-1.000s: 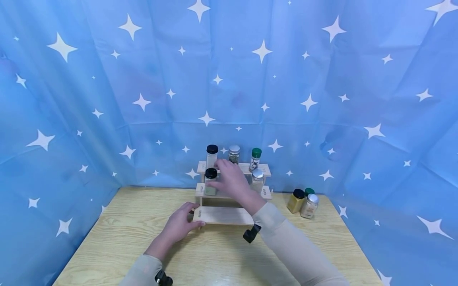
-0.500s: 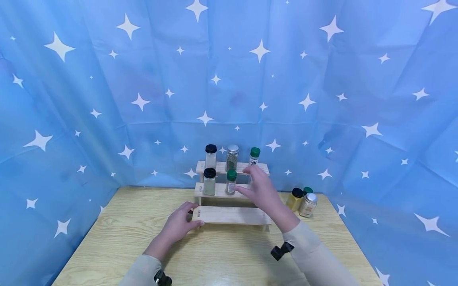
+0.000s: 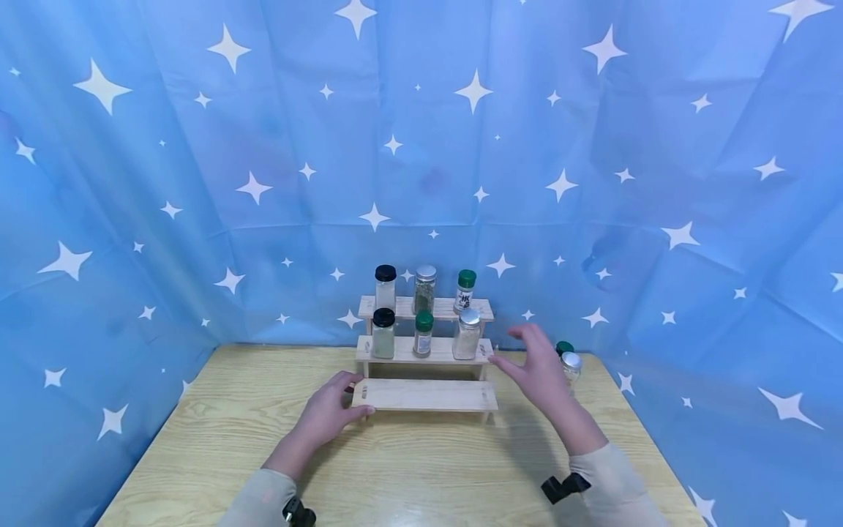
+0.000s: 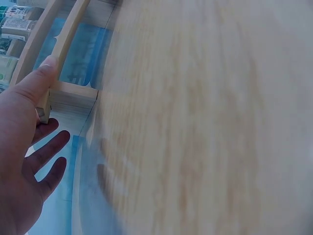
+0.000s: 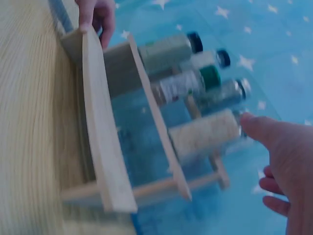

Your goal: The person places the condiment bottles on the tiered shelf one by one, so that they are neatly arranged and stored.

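A wooden three-tier spice rack (image 3: 424,395) stands on the table. My left hand (image 3: 329,411) grips the left end of its lowest shelf, the thumb on the front edge, as the left wrist view also shows. My right hand (image 3: 543,373) hangs in the air right of the rack, thumb and fingers spread apart and holding nothing. On the middle shelf stand a black-capped jar (image 3: 383,337), a small green-capped jar (image 3: 423,338) and a silver-capped jar (image 3: 466,338). The top shelf carries another black-capped jar (image 3: 386,289), a silver-capped herb jar (image 3: 424,291) and a green-capped shaker (image 3: 465,293).
Right of the rack, behind my right hand, stand a silver-capped jar (image 3: 571,366) and a green-capped jar (image 3: 563,348). The hand covers what is beside them. A blue curtain (image 3: 421,146) with white stars hangs around the wooden table (image 3: 408,476).
My right hand has moved right, from the middle shelf past the silver-capped jar to the rack's right side. It now hides the yellow jar. My left hand stays on the lowest shelf.
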The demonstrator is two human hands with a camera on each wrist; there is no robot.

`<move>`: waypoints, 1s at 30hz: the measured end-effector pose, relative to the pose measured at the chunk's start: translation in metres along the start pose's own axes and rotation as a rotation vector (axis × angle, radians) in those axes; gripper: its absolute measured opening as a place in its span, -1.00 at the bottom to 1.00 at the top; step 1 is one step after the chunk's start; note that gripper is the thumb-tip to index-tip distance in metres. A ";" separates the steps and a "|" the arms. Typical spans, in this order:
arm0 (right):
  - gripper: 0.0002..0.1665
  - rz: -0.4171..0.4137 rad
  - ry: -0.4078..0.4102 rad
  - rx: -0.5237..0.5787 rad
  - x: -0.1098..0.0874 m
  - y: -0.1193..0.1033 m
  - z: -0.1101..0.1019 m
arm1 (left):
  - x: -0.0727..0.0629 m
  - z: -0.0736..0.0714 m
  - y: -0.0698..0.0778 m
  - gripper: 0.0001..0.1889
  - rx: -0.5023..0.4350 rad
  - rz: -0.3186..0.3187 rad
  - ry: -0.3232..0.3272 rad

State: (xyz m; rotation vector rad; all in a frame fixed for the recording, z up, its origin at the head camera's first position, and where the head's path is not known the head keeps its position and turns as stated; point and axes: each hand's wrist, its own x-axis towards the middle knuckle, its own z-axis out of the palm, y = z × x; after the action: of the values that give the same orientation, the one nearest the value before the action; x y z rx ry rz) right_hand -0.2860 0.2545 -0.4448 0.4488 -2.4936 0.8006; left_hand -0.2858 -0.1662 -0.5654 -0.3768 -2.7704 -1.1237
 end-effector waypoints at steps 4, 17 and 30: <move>-0.30 0.043 0.012 -0.020 -0.010 0.027 -0.012 | 0.001 0.000 -0.001 -0.22 -0.001 -0.010 -0.012; -0.17 0.241 0.041 0.022 -0.035 0.110 -0.027 | 0.000 0.000 0.001 -0.24 -0.008 -0.024 -0.004; -0.15 0.337 0.033 0.008 -0.046 0.145 -0.010 | -0.001 0.001 0.000 -0.25 -0.009 -0.023 0.000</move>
State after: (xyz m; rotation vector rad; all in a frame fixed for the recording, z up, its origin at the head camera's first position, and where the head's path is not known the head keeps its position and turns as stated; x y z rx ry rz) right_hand -0.3081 0.3802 -0.5283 0.0134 -2.5706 0.9349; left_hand -0.2850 -0.1658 -0.5661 -0.3476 -2.7773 -1.1423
